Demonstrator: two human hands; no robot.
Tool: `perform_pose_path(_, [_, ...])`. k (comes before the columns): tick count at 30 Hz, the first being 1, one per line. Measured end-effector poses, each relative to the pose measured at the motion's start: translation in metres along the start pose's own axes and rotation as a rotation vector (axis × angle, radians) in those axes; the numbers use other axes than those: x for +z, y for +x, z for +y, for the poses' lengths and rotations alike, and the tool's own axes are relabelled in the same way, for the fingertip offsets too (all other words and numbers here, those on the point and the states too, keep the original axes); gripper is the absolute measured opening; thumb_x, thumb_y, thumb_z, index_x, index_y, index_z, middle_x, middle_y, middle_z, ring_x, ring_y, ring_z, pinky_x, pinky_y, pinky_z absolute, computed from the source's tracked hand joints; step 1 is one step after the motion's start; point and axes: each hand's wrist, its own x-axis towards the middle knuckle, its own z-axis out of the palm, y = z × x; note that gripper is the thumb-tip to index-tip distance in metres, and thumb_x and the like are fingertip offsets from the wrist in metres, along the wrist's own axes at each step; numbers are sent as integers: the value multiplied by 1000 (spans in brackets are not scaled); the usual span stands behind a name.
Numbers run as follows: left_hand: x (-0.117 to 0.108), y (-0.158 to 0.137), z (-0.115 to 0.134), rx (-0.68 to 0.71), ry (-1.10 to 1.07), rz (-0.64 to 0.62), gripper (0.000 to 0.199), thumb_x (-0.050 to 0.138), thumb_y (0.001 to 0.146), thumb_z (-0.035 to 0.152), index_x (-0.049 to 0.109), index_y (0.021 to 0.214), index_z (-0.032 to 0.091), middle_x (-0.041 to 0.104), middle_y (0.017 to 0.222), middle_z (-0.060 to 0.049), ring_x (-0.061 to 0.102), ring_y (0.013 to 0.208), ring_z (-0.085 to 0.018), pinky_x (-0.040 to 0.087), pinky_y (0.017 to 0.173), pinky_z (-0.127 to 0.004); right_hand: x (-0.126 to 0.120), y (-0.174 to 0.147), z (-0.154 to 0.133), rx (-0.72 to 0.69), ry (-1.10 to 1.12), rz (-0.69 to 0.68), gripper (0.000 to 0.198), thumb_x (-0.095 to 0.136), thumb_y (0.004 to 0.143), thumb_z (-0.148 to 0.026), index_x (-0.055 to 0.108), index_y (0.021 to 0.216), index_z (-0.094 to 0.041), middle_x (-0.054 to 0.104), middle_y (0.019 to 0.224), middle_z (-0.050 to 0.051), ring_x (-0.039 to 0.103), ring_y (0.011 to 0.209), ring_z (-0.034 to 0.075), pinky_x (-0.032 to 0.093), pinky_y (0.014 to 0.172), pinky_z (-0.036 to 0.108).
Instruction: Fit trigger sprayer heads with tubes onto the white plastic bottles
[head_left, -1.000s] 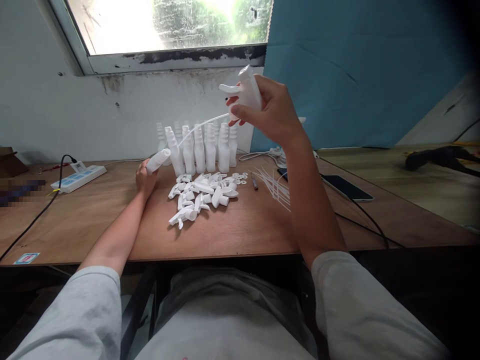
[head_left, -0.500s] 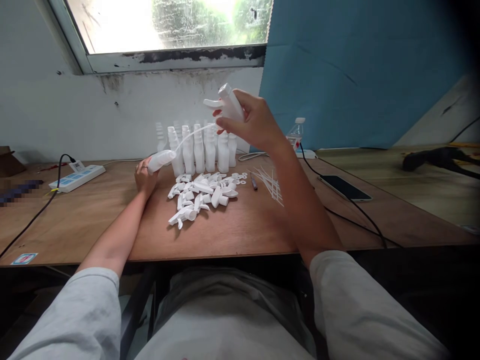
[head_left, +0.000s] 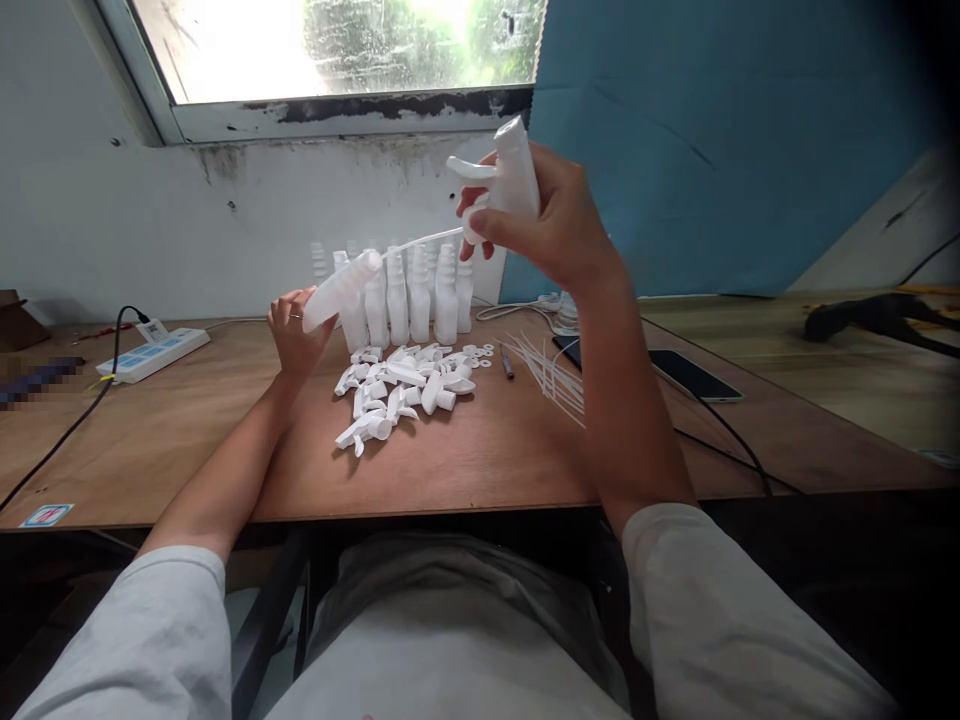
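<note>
My left hand [head_left: 294, 325] is closed around a white plastic bottle [head_left: 341, 290], tilted with its mouth up and to the right. Higher up, my right hand [head_left: 559, 215] grips a white trigger sprayer head [head_left: 514, 180], its trigger pointing left. A thin white dip tube [head_left: 427, 238] runs from the sprayer head down to the bottle's mouth; whether its tip is inside I cannot tell. Below the hands lies a pile of white sprayer heads [head_left: 405, 375] on the wooden table [head_left: 465, 460]. Behind the pile, several white bottles [head_left: 420, 300] stand upright in rows.
Loose thin tubes [head_left: 551, 380] and a pen-like dark tool [head_left: 508, 365] lie right of the pile, near small white rings [head_left: 484, 355]. A phone [head_left: 694, 375] with cables rests farther right. A power strip [head_left: 154, 355] is at left. Wall and window [head_left: 337, 50] rise behind.
My right hand has moved up and right with the sprayer head. My left hand has raised the bottle and brought it right, and the tube between them looks straighter.
</note>
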Motion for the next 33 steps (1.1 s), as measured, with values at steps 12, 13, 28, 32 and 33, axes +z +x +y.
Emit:
perform_pose_path(12, [-3,-35,102,379,-450,-68,41,71,73,54,57,87,18,65,88,-7,63,81,-22,51,74,-34,-6,-5,-5,60,59,-17,29,78,76,-47,62,89,-27,70,84,-1,54,52,12,40,42,28])
perform_pose_path(13, [-4,-42,111,353,-502,-105,40,70,75,54,57,85,18,64,85,-6,62,77,-20,51,71,-33,-7,-5,-5,69,80,-23,31,79,75,-47,60,89,-27,70,81,-2,51,53,12,39,43,27])
perform_pose_path(28, [-20,-81,158,139,-891,-833,36,69,79,43,60,101,15,65,88,-3,62,77,-16,54,66,-25,-10,-5,-8,353,103,-371,30,84,72,-25,58,86,-18,66,70,1,55,51,11,38,39,23])
perform_pose_path(32, [-15,-75,154,210,-833,-912,32,68,79,41,59,95,16,62,83,-1,59,75,-16,51,69,-27,-16,-6,-7,330,18,-511,23,82,74,-27,64,80,-14,60,64,-1,54,52,8,39,42,20])
perform_pose_path(33, [-15,-73,153,222,-810,-924,31,69,78,41,59,94,16,62,82,-1,59,76,-16,50,69,-27,-17,-6,-7,331,6,-520,22,82,74,-27,64,78,-13,60,64,-1,54,53,7,39,43,19])
